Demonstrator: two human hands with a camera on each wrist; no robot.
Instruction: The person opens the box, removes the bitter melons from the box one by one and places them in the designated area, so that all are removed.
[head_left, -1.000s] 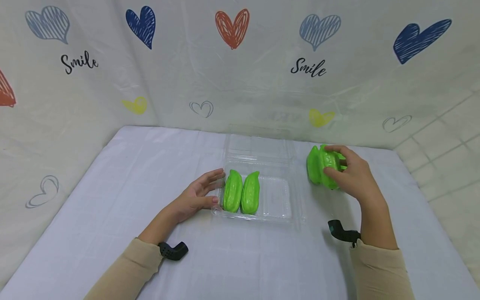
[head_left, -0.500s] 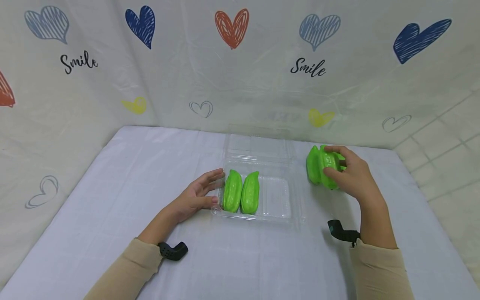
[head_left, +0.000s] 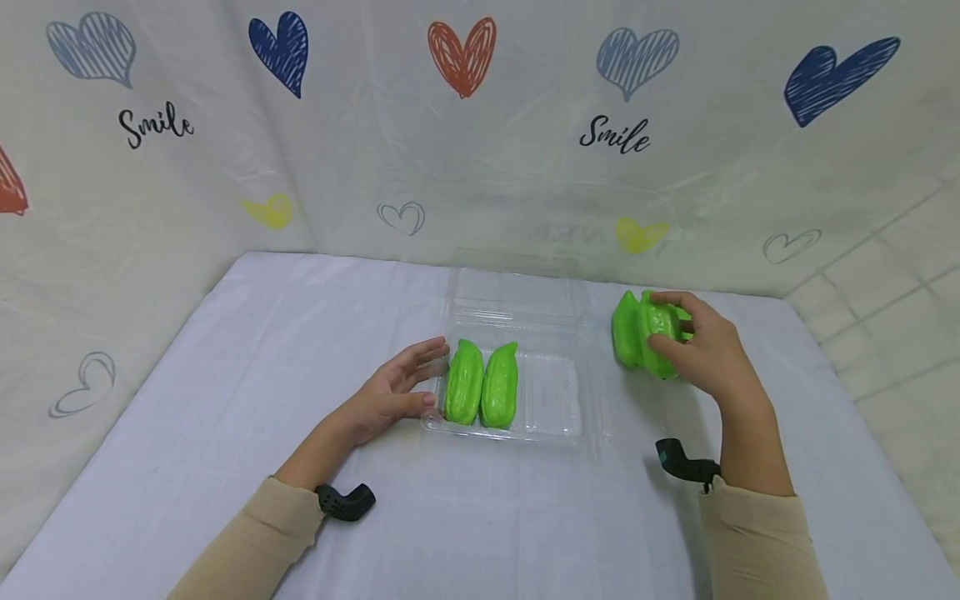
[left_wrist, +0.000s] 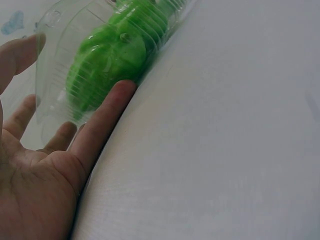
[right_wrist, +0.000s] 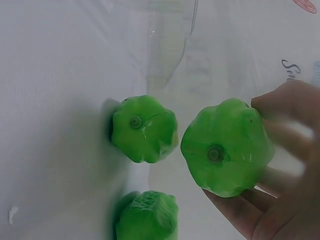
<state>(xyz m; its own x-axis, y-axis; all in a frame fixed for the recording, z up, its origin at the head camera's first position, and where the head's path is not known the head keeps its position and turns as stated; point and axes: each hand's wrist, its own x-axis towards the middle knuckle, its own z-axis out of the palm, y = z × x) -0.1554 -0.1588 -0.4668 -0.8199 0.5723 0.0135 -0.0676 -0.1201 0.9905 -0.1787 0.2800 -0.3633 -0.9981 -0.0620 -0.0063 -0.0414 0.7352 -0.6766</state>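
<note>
Your right hand (head_left: pixel 712 346) grips a ribbed green gourd (head_left: pixel 658 327) between thumb and fingers, holding it up off the white cloth (head_left: pixel 225 392), to the right of the container. A second gourd (head_left: pixel 626 329) sits on the cloth just left of it, and a third (right_wrist: pixel 147 220), largely hidden by your hand in the head view, sits to its right. Your left hand (head_left: pixel 382 396) is spread, fingers and thumb extended against the left wall of the clear plastic clamshell box (head_left: pixel 551 396). Its lid (head_left: pixel 517 293) lies back, away from you; inside, a left gourd (head_left: pixel 465 383) and a right gourd (head_left: pixel 499 387) lie side by side in the left half, pointed tips facing the lid.
</note>
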